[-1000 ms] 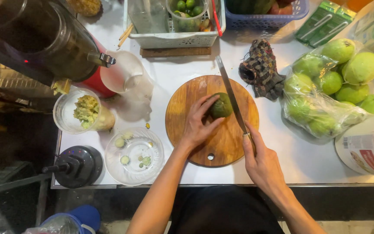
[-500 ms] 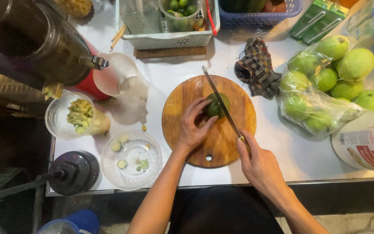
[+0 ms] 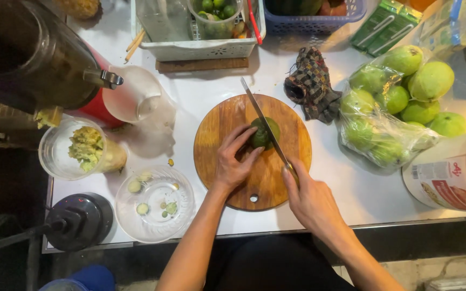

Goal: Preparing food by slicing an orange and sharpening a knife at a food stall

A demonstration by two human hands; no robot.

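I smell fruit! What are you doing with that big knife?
A person is cutting a green fruit on a round wooden board. The left hand steadies the fruit, and the right hand holds the knife, its blade lying across the fruit. More green fruit sits in a bag to the right, and a clear bowl with scraps sits to the left.

round wooden cutting board [image 3: 276,178] – matt, grainy – under a smooth metal knife blade [image 3: 262,121] (slightly shiny).

The one camera sits on the person's head and looks straight down (from quite close) at the white table [image 3: 211,102] and both arms.
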